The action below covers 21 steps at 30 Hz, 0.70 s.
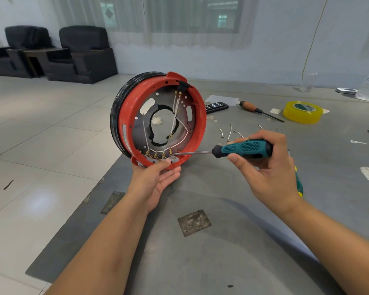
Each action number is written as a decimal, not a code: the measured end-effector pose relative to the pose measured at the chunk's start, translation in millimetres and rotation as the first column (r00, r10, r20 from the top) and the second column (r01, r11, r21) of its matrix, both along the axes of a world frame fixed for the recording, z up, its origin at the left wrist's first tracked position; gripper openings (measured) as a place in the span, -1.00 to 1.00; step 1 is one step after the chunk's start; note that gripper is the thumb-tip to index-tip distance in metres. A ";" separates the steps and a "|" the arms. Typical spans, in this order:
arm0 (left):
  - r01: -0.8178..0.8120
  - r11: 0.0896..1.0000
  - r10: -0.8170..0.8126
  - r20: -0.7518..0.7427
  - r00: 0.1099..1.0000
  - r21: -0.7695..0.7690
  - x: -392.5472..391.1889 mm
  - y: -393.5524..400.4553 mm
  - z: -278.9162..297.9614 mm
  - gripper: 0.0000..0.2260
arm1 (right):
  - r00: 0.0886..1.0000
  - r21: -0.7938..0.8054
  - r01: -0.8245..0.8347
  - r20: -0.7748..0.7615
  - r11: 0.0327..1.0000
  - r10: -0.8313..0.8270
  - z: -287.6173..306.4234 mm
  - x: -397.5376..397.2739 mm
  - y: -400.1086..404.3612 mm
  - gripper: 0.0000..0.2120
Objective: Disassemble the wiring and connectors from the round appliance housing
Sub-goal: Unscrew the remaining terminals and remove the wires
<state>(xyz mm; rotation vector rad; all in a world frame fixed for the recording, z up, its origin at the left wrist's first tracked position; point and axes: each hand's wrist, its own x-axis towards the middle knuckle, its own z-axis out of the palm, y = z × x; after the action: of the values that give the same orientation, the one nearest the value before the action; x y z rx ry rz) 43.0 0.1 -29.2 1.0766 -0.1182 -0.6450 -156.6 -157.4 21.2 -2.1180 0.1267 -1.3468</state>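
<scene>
Gripping red round housing [124, 116] rim: left hand [156, 177] | right hand [266, 167] clasps ribbed screwdriver [243, 148] (tip at connectors [160, 156])

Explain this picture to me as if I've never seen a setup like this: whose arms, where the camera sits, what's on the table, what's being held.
There is no machine here: a person works with two bare hands, and the single picture comes from a camera worn on their head, looking forward and down.

The left hand holds up the lower rim of a round red appliance housing, tipped on edge so its inside faces the camera. White wires run across the inside to a row of brass connectors at the bottom.

The right hand grips a teal-handled screwdriver, its tip at those connectors.

On the grey table lie some loose short wires, a wooden-handled screwdriver, a roll of yellow tape and a dark remote-like object.
</scene>
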 end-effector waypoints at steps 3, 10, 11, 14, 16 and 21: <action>0.040 0.999 -0.041 -0.003 0.999 -0.016 0.2 2.1 0.5 -0.53 | 1.000 0.053 -0.004 -0.005 0.999 0.004 3.7 -0.3 1.6 -0.59; 0.110 0.993 -0.112 -0.042 0.993 -0.031 1.8 5.0 0.5 -0.58 | 1.000 0.074 -0.014 -0.016 0.997 0.015 4.2 0.4 1.1 -0.57; 0.114 0.993 -0.115 -0.046 0.992 -0.028 2.1 4.8 0.2 -0.59 | 1.000 0.078 -0.021 -0.013 0.997 0.022 3.9 0.2 0.6 -0.58; 0.117 0.993 -0.118 -0.051 0.992 -0.025 2.9 4.1 -0.5 -0.57 | 0.999 0.089 -0.040 -0.002 0.995 0.041 4.5 1.2 -0.6 -0.57; 0.116 0.993 -0.117 -0.055 0.992 -0.023 3.1 3.7 -0.9 -0.55 | 0.999 0.092 -0.047 0.000 0.995 0.048 6.2 2.6 -1.2 -0.55; 0.126 0.992 -0.127 -0.059 0.990 -0.026 2.7 3.6 -0.6 -0.53 | 0.999 0.093 -0.054 0.000 0.994 0.054 11.7 5.2 -3.0 -0.57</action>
<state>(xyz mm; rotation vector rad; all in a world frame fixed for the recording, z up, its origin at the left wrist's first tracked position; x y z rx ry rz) 45.7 3.7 -29.7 1.0333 -0.1412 -0.7884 -151.4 -160.4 32.9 -2.0319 0.1297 -1.2825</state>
